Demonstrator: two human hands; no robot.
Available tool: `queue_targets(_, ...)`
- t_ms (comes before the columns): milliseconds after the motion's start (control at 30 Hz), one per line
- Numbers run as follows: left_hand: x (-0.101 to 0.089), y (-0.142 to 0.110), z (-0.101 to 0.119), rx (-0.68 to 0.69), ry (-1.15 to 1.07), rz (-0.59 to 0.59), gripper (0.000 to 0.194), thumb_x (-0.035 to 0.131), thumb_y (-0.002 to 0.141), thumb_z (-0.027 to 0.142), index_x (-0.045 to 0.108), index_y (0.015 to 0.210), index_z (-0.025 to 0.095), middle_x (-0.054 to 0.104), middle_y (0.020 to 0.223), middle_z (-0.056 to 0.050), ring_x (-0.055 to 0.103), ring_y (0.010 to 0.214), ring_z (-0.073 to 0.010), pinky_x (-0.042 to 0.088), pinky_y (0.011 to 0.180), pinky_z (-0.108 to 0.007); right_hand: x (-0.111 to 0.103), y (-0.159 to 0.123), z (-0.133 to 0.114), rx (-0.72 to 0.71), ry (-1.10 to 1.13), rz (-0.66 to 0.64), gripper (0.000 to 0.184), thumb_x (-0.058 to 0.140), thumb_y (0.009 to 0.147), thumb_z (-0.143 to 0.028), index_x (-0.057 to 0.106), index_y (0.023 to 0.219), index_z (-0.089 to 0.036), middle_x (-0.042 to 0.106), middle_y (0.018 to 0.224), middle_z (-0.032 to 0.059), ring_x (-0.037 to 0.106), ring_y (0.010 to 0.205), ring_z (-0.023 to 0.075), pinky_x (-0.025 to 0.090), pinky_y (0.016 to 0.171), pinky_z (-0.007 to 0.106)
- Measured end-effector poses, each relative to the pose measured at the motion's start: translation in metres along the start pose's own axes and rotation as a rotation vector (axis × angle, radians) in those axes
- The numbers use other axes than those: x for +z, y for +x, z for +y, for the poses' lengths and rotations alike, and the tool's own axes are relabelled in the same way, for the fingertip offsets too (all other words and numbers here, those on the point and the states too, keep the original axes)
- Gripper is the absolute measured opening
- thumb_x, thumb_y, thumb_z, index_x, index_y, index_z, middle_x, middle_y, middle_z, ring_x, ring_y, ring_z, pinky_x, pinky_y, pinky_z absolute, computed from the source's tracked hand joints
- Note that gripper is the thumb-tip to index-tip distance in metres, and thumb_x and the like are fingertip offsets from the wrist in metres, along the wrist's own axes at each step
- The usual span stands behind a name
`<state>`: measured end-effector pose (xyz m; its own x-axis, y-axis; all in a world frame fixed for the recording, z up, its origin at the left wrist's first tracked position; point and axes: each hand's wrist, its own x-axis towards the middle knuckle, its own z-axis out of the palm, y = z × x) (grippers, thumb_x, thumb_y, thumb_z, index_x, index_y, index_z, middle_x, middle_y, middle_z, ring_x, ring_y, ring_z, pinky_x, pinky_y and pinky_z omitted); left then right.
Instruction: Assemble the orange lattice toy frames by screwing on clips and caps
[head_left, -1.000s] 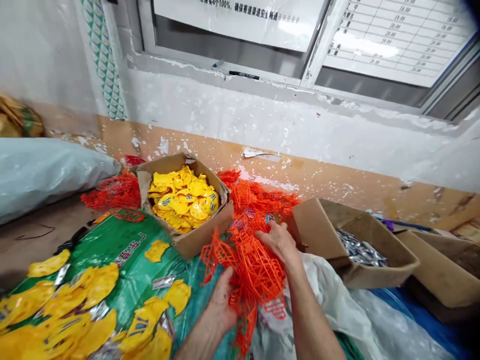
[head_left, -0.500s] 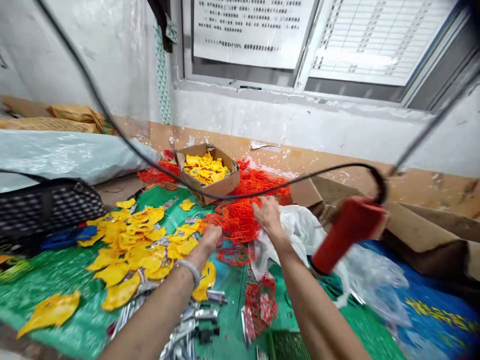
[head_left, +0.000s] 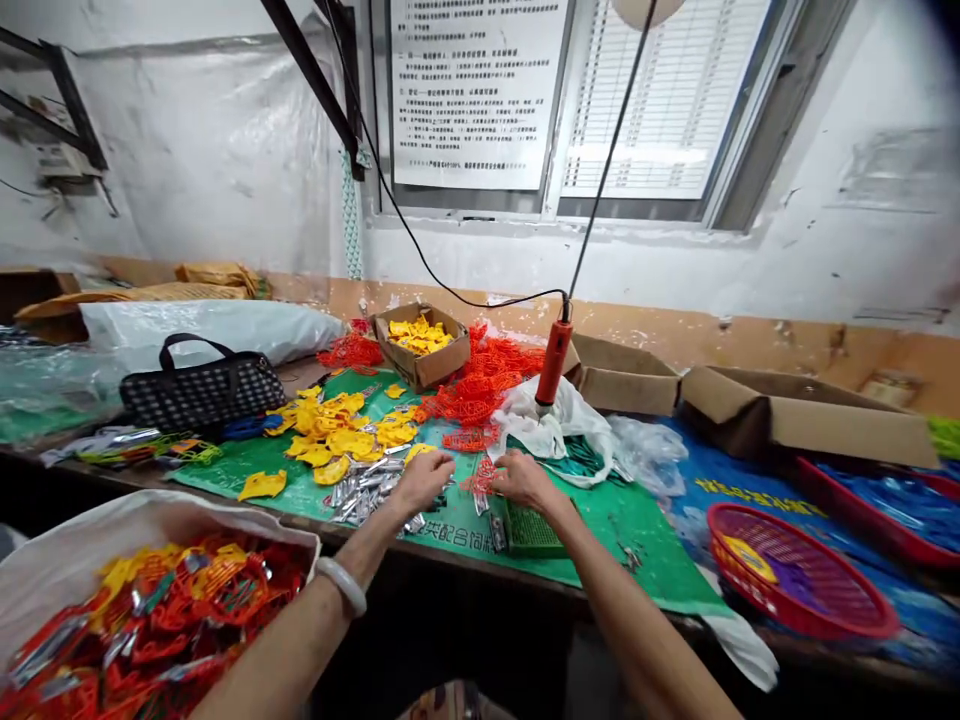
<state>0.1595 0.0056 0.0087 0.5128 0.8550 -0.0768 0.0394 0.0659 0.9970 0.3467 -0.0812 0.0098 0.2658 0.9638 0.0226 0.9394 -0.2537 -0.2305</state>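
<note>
My left hand point(head_left: 426, 482) is closed, its fingertips together above the front of the green sheet point(head_left: 450, 535). Whatever it may hold is hidden. Beside it lie silvery pieces point(head_left: 364, 488) in a loose heap, with a pile of yellow plastic pieces point(head_left: 330, 425) behind. Opposite, my right hand point(head_left: 523, 482) has its fingers closed at a red lattice-like plastic piece point(head_left: 480, 477). A small green basket point(head_left: 534, 532) sits under the right wrist. More tangled red lattice pieces point(head_left: 472, 395) lie farther back.
A red electric screwdriver point(head_left: 553, 362) hangs on a cord over a white plastic bag point(head_left: 525, 425). A cardboard box point(head_left: 431, 372) holds yellow pieces. At right is a red basket point(head_left: 810, 600). A white sack point(head_left: 225, 510) of mixed pieces stands front left.
Both hands have come back from the red lattice heap toward the table's front edge. My view has pulled back, and the hanging screwdriver now appears farther away.
</note>
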Motion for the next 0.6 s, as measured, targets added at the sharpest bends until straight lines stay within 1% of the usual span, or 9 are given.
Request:
queue_targets(67, 0.004, -0.027, -0.009, 0.038, 0.057, -0.019, 0.014, 0.067, 0.084, 0.027, 0.069, 0.093, 0.016, 0.067, 0.088, -0.001, 0.063, 0.082, -0.0187, 0.051, 0.073, -0.031, 0.005, -0.008, -0.007, 0.002, -0.032, 0.004, 0.036, 0.059, 0.092, -0.035, 0.056, 0.123, -0.017, 0.059, 0.125, 0.0096, 0.061, 0.108, 0.0232, 0.053, 0.090, 0.045)
queue_targets(100, 0.006, -0.039, -0.013, 0.062, 0.089, -0.024, 0.007, 0.069, 0.080, 0.023, 0.070, 0.083, 0.017, 0.065, 0.075, 0.001, 0.061, 0.077, -0.0181, 0.048, 0.069, -0.027, 0.007, -0.009, -0.011, 0.010, -0.048, 0.007, 0.037, 0.059, 0.092, -0.035, 0.056, 0.124, -0.017, 0.058, 0.126, 0.0097, 0.061, 0.109, 0.0234, 0.053, 0.090, 0.046)
queue_targets(133, 0.008, -0.049, -0.016, 0.085, 0.109, -0.030, 0.003, 0.069, 0.076, 0.020, 0.071, 0.075, 0.018, 0.061, 0.065, 0.003, 0.059, 0.072, -0.0180, 0.044, 0.065, -0.025, 0.009, -0.010, -0.015, 0.019, -0.063, 0.008, 0.037, 0.059, 0.092, -0.035, 0.056, 0.124, -0.017, 0.058, 0.126, 0.0098, 0.061, 0.109, 0.0235, 0.053, 0.090, 0.046)
queue_targets(167, 0.010, -0.058, -0.019, 0.106, 0.124, -0.036, 0.004, 0.069, 0.073, 0.020, 0.071, 0.071, 0.019, 0.059, 0.060, 0.003, 0.057, 0.070, -0.0181, 0.041, 0.063, -0.024, 0.011, -0.009, -0.018, 0.026, -0.075, 0.007, 0.037, 0.059, 0.092, -0.035, 0.056, 0.123, -0.017, 0.059, 0.126, 0.0097, 0.061, 0.108, 0.0233, 0.053, 0.090, 0.046)
queue_targets(267, 0.014, -0.079, -0.026, 0.131, 0.136, -0.068, 0.003, 0.069, 0.069, 0.022, 0.071, 0.068, 0.020, 0.063, 0.063, 0.002, 0.057, 0.070, -0.0196, 0.039, 0.060, -0.024, 0.018, -0.006, -0.024, 0.026, -0.081, -0.012, 0.035, 0.058, 0.092, -0.034, 0.057, 0.122, -0.017, 0.060, 0.124, 0.0093, 0.062, 0.106, 0.0223, 0.054, 0.089, 0.044)
queue_targets(367, 0.016, -0.090, -0.033, 0.095, 0.123, -0.106, 0.007, 0.069, 0.067, 0.026, 0.071, 0.068, 0.019, 0.067, 0.068, 0.000, 0.058, 0.069, -0.0198, 0.041, 0.060, -0.024, 0.022, -0.004, -0.023, 0.014, -0.035, -0.023, 0.034, 0.058, 0.092, -0.034, 0.057, 0.122, -0.017, 0.060, 0.124, 0.0091, 0.062, 0.105, 0.0220, 0.054, 0.088, 0.043)
queue_targets(500, 0.017, -0.091, -0.037, 0.035, 0.111, -0.098, 0.014, 0.072, 0.065, 0.028, 0.072, 0.072, 0.017, 0.067, 0.067, -0.002, 0.060, 0.066, -0.0191, 0.044, 0.059, -0.025, 0.018, -0.002, -0.017, -0.002, 0.112, 0.011, 0.034, 0.059, 0.092, -0.034, 0.057, 0.122, -0.018, 0.060, 0.124, 0.0091, 0.062, 0.106, 0.0220, 0.054, 0.088, 0.043)
queue_targets(567, 0.016, -0.087, -0.034, 0.032, 0.101, -0.063, 0.018, 0.074, 0.065, 0.030, 0.072, 0.076, 0.016, 0.068, 0.069, -0.003, 0.062, 0.070, -0.0206, 0.046, 0.060, -0.026, 0.012, -0.003, -0.014, -0.022, 0.227, 0.049, 0.034, 0.058, 0.092, -0.034, 0.057, 0.122, -0.018, 0.060, 0.124, 0.0091, 0.062, 0.106, 0.0220, 0.054, 0.089, 0.043)
queue_targets(600, 0.015, -0.084, -0.033, 0.037, 0.092, -0.034, 0.022, 0.075, 0.065, 0.032, 0.073, 0.080, 0.016, 0.070, 0.074, -0.004, 0.064, 0.074, -0.0219, 0.047, 0.061, -0.026, 0.009, -0.005, -0.013, -0.038, 0.294, 0.066, 0.034, 0.058, 0.092, -0.034, 0.057, 0.122, -0.018, 0.060, 0.124, 0.0092, 0.062, 0.106, 0.0220, 0.054, 0.089, 0.043)
